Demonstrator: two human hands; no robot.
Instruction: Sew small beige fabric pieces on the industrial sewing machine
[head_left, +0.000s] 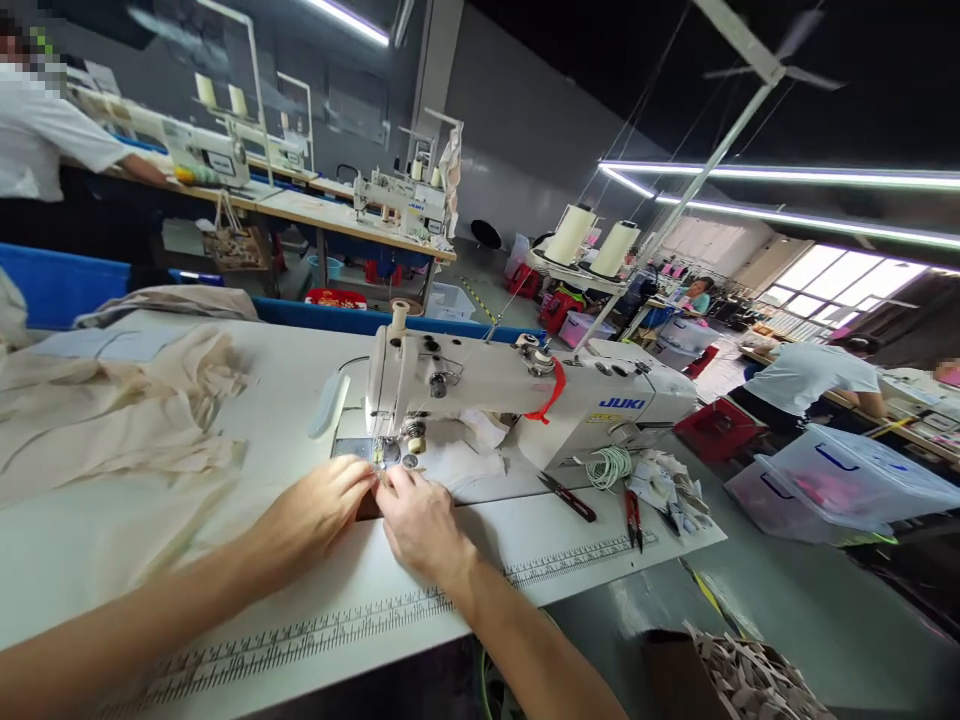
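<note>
A white JUKI sewing machine (480, 375) stands on the table, its needle area (386, 445) just beyond my fingertips. My left hand (322, 505) is at the front left of the presser foot, fingers bent and pressed together. Close beside it, my right hand (420, 515) has its fingers curled, thumb side toward the left hand. The fingertips of both hands meet low in front of the needle. Whatever they pinch is too small and covered to make out. Pale beige cloth (135, 400) lies in loose folds on the table to the left.
Red-handled thread snips (568, 497), a second pair of snips (634, 520), a coil of pale green cord (609, 467) and fabric scraps (666, 485) lie right of the machine. A printed ruler (360, 620) runs along the front edge. A box of scraps (742, 680) stands below right. Other people work nearby.
</note>
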